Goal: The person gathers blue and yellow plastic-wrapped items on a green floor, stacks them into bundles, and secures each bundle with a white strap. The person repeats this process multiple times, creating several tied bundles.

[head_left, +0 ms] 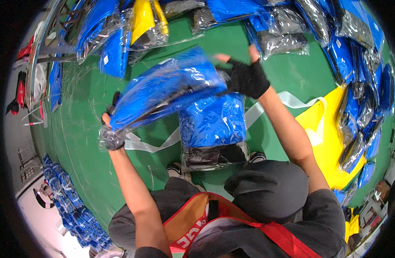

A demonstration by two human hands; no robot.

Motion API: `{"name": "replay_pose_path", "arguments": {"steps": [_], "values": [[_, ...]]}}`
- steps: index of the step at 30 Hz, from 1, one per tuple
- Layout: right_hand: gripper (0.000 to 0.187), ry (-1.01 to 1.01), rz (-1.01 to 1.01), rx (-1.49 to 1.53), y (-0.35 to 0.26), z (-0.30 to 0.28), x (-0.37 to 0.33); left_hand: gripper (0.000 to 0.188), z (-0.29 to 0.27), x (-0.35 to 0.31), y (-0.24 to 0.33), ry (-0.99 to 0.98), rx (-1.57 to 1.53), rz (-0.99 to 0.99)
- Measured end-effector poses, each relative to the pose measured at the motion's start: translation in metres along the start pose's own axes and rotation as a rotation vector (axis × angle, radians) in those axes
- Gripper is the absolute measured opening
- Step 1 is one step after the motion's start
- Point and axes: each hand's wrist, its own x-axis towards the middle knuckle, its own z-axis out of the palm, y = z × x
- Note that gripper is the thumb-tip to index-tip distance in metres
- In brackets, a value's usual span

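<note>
1. Blue film in a clear bag makes up the upper pack (171,88), which hangs aslant over the green floor (81,107), its left end nearer the person and its right end just over the lower pack (212,120).
2. The left hand (111,133), in a dark fingerless glove, is closed on the upper pack's near left corner, thumb on the outside; loose clear plastic drapes over the glove. A corner grip probably suits so limp a thing, since it lets the rest spread out rather than bunch.
3. The right hand (248,77), in a black fingerless glove, is beside the upper pack's right end, thumb and a finger spread well apart. Blur hides whether its other fingers hold the edge, so I cannot tell if it grips.
4. The lower pack lies flat on the floor, in front of the shoes (176,170), within easy reach of both hands. It sits across a white strap (151,148) that shows on both sides; its weight likely keeps that strap from sliding.
5. Both forearms reach forward from the body, the hands well apart: the left arm fairly straight, the right bent at the elbow with its hand farther out.
6. At the right, a yellow sheet (333,150) lies under some of the bagged packs (344,56), perhaps to keep them off the floor.
</note>
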Motion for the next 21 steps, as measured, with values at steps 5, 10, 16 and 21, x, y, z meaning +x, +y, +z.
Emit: {"name": "replay_pose_path", "arguments": {"steps": [5, 10, 16, 21], "values": [[0.103, 0.234, 0.134, -0.154, -0.030, -0.026, -0.028, 0.076, 0.050, 0.055, 0.057, -0.496, -0.767, -0.289], [0.089, 0.388, 0.033, -0.475, 0.047, 0.019, -0.072, 0.058, 0.087, 0.092, 0.097, -0.717, -0.502, -0.561], [0.083, 0.780, -0.332, -0.807, 0.142, 0.022, -0.123, 0.069, 0.133, 0.027, 0.062, -0.766, -0.097, -0.478], [0.089, 0.910, -0.141, -0.899, 0.149, 0.005, -0.124, 0.062, 0.125, 0.016, -0.024, -0.555, 0.489, -0.292]]}}
